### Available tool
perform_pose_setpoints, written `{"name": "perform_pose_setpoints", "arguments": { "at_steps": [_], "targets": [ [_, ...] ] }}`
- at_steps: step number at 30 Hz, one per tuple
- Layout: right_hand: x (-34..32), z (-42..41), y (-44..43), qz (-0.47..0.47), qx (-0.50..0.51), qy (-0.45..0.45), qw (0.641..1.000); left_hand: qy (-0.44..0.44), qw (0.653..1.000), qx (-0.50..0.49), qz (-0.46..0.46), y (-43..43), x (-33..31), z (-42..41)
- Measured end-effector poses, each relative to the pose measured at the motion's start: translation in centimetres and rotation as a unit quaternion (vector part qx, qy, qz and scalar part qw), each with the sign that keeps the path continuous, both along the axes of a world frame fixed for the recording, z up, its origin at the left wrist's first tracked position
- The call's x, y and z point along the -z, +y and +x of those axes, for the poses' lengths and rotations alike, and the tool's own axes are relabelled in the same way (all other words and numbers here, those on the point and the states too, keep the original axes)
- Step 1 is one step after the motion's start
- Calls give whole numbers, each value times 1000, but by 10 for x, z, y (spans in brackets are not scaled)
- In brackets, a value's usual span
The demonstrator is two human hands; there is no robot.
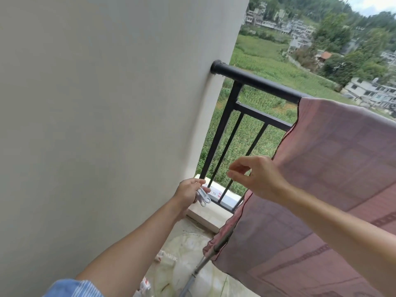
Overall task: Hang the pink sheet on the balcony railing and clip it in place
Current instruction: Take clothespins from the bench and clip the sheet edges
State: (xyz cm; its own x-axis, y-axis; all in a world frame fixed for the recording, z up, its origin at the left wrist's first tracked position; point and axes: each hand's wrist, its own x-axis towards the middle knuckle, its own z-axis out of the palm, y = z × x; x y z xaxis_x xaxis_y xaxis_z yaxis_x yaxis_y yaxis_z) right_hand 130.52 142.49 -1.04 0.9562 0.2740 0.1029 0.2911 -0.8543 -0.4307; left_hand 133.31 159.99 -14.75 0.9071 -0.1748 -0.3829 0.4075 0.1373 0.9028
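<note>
while the pink sheet [334,168] is draped over the railing [257,81], white clips [203,197] are gripped below it by the left hand [189,192]; the right hand [260,176] is held loosely open, empty.

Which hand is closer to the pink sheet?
Right. The right hand hovers open just beside the pink sheet's edge; the left hand, holding white clips, is farther off by the wall.

Pink sheet [334,168] with a faint grid and darker border stripes, draped over black railing [257,81]. Left of railing: plain off-white wall [107,103]. Below: white clips [203,197], blue-striped sleeve [72,288].
</note>
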Motion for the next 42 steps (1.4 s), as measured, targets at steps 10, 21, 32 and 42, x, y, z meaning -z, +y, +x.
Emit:
{"name": "perform_pose_setpoints", "arguments": {
  "at_steps": [10,21,32,42],
  "targets": [
    [109,-31,8,298,144,352,875,55,987,-78,-127,20,20,-27],
    [146,-66,-32,262,254,219,905,91,992,69,47,-13,71,-54],
    [145,-83,-122,-136,229,205,942,-32,954,140,262,-126,128,-30],
    [154,-52,-127,-249,20,149,957,-126,953,82,264,-133,147,-3]
  ]
}}
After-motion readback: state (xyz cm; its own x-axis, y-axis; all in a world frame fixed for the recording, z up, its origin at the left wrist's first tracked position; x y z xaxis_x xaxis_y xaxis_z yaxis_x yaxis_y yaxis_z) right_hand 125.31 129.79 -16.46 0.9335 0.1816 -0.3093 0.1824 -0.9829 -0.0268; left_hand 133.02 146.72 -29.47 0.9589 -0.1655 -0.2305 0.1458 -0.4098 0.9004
